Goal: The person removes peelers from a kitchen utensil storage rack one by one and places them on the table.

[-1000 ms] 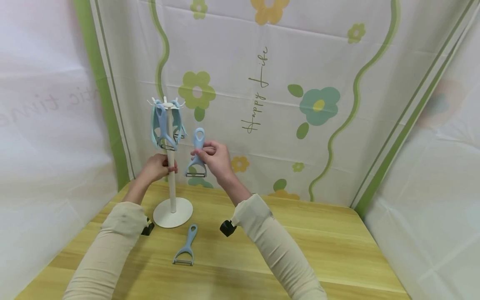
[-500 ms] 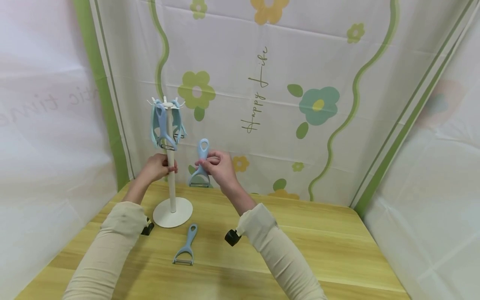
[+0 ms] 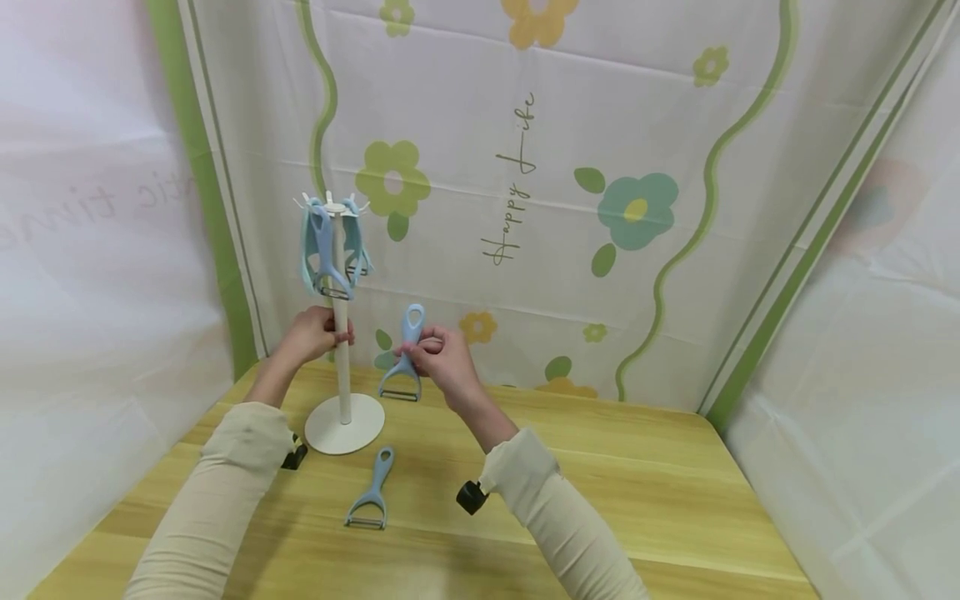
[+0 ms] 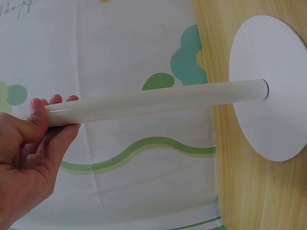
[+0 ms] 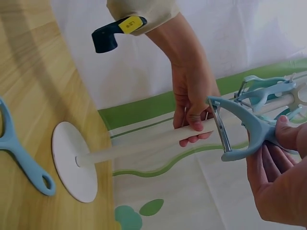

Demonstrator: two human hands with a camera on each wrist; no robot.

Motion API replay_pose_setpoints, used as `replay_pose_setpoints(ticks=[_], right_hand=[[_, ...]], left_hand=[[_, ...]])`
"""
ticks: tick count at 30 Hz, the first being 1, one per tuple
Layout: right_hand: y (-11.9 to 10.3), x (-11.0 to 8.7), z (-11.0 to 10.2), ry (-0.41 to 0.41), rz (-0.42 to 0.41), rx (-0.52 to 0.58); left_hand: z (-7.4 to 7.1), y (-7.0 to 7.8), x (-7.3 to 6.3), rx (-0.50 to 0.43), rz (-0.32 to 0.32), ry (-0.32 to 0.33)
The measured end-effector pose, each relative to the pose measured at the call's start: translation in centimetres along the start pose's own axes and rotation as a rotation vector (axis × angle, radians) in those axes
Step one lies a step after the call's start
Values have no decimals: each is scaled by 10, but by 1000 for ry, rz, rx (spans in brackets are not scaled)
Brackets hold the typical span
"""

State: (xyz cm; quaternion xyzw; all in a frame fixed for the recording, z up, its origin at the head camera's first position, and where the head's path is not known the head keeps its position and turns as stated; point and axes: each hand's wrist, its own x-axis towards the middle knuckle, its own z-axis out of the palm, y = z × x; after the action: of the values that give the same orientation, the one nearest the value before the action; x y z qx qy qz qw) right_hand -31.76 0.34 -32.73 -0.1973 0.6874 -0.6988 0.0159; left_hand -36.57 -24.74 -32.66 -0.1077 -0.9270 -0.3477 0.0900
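Note:
My left hand (image 3: 311,333) grips the white pole (image 4: 158,103) of a hook stand below its hooks; the fingers wrap the pole in the left wrist view. Several light blue peelers (image 3: 326,254) hang from the hooks at the stand's top. To the right of the pole, my right hand (image 3: 446,358) pinches another blue Y-shaped peeler (image 3: 410,333) by its handle, blade end down, in the air above the table's back edge. A further blue peeler (image 3: 375,492) lies on the table in front of the stand's round white base (image 3: 318,425).
The wooden table (image 3: 600,492) ends at a hanging white curtain (image 3: 465,125) printed with flowers. More white cloth hangs at the left and right sides. A black camera (image 3: 472,497) sits at the right wrist, another at the left.
My right hand has lowered the peeler it holds and drawn it slightly to the right, away from the hooks. The left hand keeps its place on the pole.

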Motion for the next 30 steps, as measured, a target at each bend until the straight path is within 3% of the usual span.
replay_pose_setpoints(ticks=[21,30], right_hand=[[44,-34,-12,-57,146,29],[66,-48,-12,-75,162,13]], left_hand=[[0,-1,1,-8,8,-7],[0,-2,3,-5,-4,-12]])
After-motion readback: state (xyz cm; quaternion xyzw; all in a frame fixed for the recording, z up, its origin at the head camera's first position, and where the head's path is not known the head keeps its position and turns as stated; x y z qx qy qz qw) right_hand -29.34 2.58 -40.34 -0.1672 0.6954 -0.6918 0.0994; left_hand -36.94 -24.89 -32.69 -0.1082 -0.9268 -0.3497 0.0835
